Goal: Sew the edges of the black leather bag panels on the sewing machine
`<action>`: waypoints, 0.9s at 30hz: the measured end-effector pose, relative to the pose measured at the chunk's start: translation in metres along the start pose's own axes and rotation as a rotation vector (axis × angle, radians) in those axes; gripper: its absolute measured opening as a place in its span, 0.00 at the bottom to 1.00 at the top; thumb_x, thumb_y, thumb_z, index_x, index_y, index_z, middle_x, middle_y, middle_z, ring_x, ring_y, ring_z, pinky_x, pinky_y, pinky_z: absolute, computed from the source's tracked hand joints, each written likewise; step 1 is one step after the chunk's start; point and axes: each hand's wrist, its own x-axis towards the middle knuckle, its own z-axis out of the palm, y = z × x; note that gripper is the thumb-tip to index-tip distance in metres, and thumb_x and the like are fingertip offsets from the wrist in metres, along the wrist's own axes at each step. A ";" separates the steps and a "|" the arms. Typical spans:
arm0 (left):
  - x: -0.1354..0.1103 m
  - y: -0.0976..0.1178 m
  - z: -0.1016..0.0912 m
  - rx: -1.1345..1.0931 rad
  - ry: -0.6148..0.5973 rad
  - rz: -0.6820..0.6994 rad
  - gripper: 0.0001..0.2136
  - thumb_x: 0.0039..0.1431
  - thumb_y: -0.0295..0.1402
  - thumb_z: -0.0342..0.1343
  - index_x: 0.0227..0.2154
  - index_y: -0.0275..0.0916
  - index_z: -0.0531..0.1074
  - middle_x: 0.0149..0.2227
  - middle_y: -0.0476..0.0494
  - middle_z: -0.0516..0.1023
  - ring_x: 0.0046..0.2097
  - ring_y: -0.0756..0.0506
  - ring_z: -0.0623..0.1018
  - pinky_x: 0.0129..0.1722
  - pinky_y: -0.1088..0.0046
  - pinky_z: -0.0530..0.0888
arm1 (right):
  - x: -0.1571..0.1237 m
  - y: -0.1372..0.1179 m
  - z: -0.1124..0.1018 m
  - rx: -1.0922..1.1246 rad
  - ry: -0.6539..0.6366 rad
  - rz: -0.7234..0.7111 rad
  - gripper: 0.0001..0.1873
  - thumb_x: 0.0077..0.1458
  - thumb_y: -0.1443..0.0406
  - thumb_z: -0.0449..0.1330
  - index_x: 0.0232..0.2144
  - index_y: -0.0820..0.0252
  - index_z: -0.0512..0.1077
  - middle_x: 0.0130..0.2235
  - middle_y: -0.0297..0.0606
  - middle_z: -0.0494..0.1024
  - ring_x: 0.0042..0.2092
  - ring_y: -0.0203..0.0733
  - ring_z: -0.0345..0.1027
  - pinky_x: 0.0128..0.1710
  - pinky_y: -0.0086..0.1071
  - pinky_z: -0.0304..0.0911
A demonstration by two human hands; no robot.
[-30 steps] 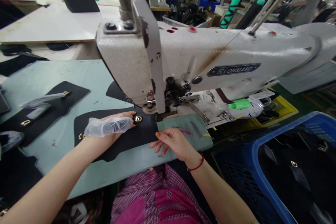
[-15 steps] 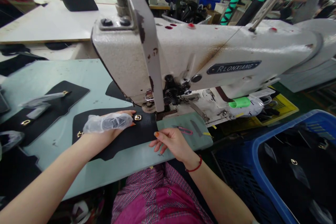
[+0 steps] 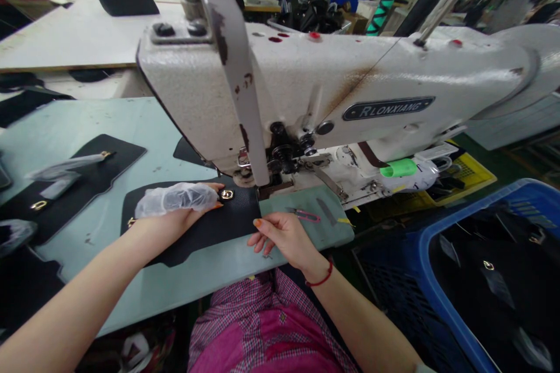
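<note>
A black leather piece (image 3: 205, 227) with a gold clasp (image 3: 227, 194) lies on the pale green table under the head of a white sewing machine (image 3: 350, 87). My left hand (image 3: 175, 221) rests flat on the piece, fingertips just left of the clasp, and a clear plastic wrapping (image 3: 170, 198) lies over its knuckles. My right hand (image 3: 282, 236) is at the piece's right edge below the presser foot, thumb and bent fingers pinching that edge. Pink thread snips (image 3: 306, 215) lie just beyond the right hand.
A second black piece (image 3: 109, 157) with a plastic-wrapped strap (image 3: 65, 169) lies to the left. A blue crate (image 3: 420, 256) holding black pieces stands at the right, a yellow tray (image 3: 475, 178) behind it. Another white worktable (image 3: 79, 41) is at the back.
Both hands have stayed on the black piece in nearly the same pose. The view has shifted slightly, so the machine sits a little further left and lower.
</note>
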 end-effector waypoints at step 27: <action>-0.002 0.023 -0.015 -0.108 0.066 0.060 0.15 0.67 0.34 0.45 0.47 0.36 0.75 0.54 0.39 0.77 0.55 0.38 0.75 0.57 0.57 0.70 | 0.002 0.016 -0.007 -0.169 0.073 -0.120 0.25 0.58 0.48 0.58 0.21 0.63 0.70 0.22 0.35 0.75 0.23 0.32 0.67 0.25 0.24 0.65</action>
